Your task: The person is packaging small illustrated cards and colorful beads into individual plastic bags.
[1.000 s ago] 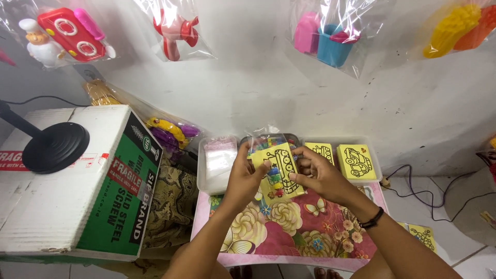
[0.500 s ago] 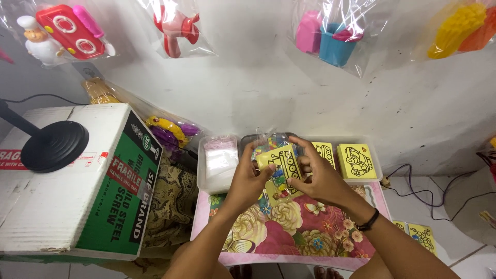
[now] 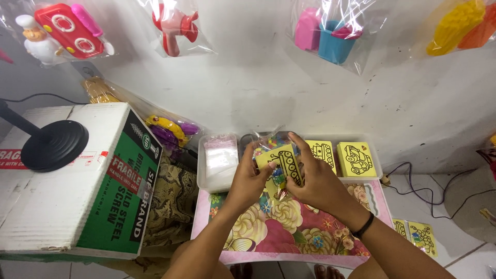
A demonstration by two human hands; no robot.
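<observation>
Two hands hold a yellow card over a flowery table.

The left hand (image 3: 247, 182) and right hand (image 3: 316, 181) both pinch a yellow picture card (image 3: 284, 161) (it has a black drawing), fingers shut tight on its edges, above the back edge of the flowery table (image 3: 289, 232). Two more yellow cards (image 3: 356, 158) lie in a clear tray (image 3: 376, 166) at the back right corner. A cardboard box (image 3: 77, 181) sits off to the left.

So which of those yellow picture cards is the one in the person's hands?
The yellow card with the black drawing, pinched between the left hand and right hand. Two others lie flat in the tray behind.
</observation>
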